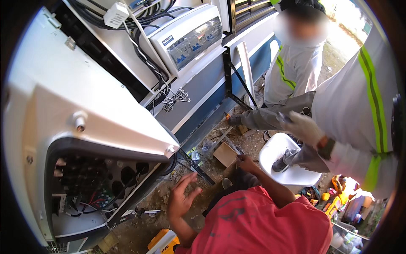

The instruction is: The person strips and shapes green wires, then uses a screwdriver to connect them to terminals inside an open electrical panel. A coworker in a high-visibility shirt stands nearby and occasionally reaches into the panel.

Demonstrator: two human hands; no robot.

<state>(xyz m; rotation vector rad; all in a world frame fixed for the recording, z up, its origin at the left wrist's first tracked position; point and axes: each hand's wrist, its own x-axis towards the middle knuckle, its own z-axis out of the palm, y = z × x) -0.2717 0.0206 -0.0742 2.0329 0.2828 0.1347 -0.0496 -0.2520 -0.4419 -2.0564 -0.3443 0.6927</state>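
Note:
My left hand (181, 198) is raised with its fingers apart and nothing in them, near the lower corner of a large white equipment cabinet (97, 112). An opening in the cabinet's end shows circuit boards and coloured wires (91, 202). In front of my red shirt, my right hand (247, 164) is closed round the end of a thin, dark grey strip-like thing (235, 147); its exact kind does not show. Just beyond that hand a piece of cardboard (225, 155) lies on the ground.
A breaker box (188, 38) and cable bundles hang on the wall, above a black bracket (229, 76). One co-worker (292, 72) crouches; another, wearing a glove (305, 129), stands at right with a foot in a white plastic chair (270, 154). Yellow tools (334, 203) lie at lower right.

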